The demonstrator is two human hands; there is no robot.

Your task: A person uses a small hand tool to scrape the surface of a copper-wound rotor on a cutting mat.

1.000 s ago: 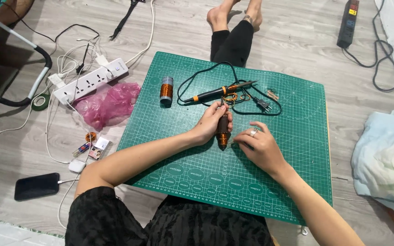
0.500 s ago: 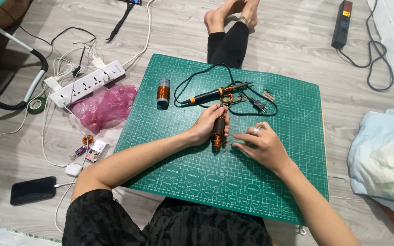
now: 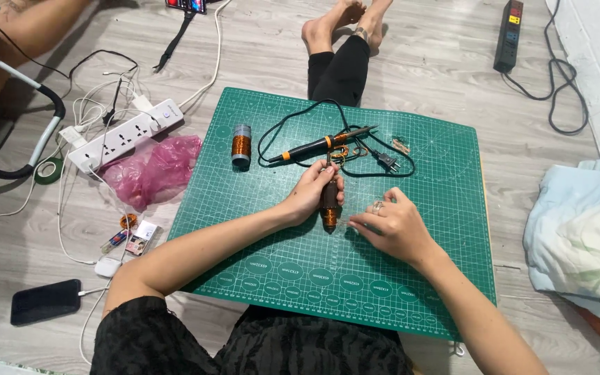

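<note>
My left hand grips a short rod wound with copper wire, held nearly upright on the green cutting mat. Just to its right, my right hand rests on the mat with a ring on one finger and its fingertips pinched together near the rod's lower end; whether they hold a thin wire I cannot tell. Beyond the hands lie a black and orange soldering iron with its black cord and plug, and a spool of copper wire stands at the mat's left.
Left of the mat lie a pink plastic bag, a white power strip with cables, a black phone and small parts. My legs stretch out beyond the mat. A black power strip lies far right, a light blue cloth at right.
The view has shifted slightly; my hands and the wound rod stay at the same spot on the mat, the right hand's fingers remaining beside the rod's lower end.
</note>
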